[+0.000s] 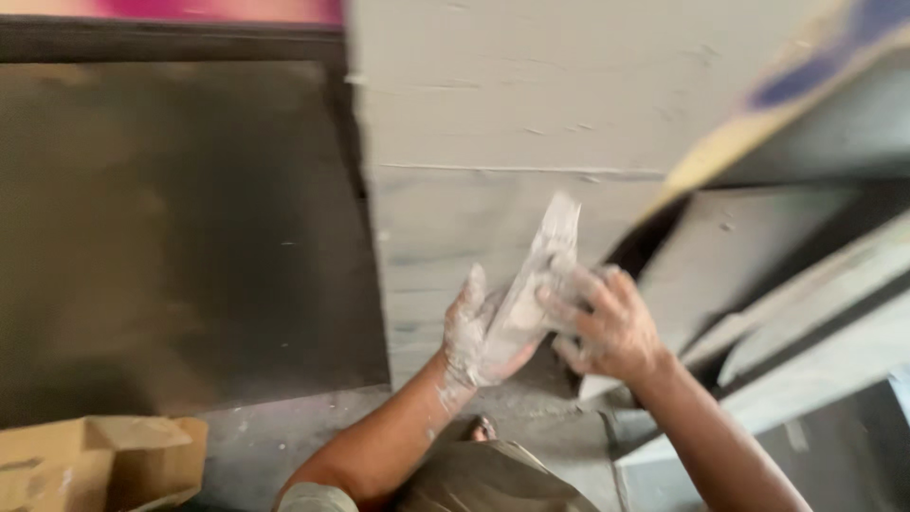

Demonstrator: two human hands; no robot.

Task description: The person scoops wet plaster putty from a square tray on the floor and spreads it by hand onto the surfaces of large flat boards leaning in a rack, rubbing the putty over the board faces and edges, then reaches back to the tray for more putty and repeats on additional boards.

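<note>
Head view, cardboard box [100, 462] lower left

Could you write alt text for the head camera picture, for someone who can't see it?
Two bare hands, the left hand and right hand, both caked in grey putty, grip a putty-smeared flat tool before a grey wall. A cardboard box sits lower left.

Grey plastered wall column [512, 123] centre; dark brownish smooth panel [180, 228] to its left; torn brown cardboard box [100, 463] bottom left on dusty grey concrete floor [284, 431]
</note>
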